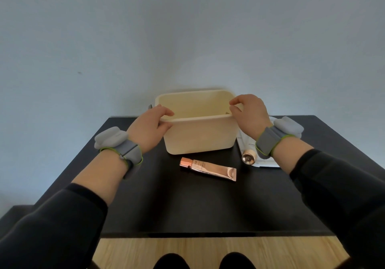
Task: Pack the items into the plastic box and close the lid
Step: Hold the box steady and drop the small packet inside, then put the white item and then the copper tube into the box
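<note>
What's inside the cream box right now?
The box is open; its inner back and side walls show bare, with no item seen. Its front wall hides the bottom, so something low could lie there. The tube lies outside, in front.

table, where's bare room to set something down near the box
Free: the wide near strip of the table between the pink tube and the front edge, and the left side beyond the left hand. Crowded: right of the box, under the right hand.

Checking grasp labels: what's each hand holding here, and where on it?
Both hold the cream plastic box by its top rim: left hand at the near-left corner, right hand at the right edge.
</note>
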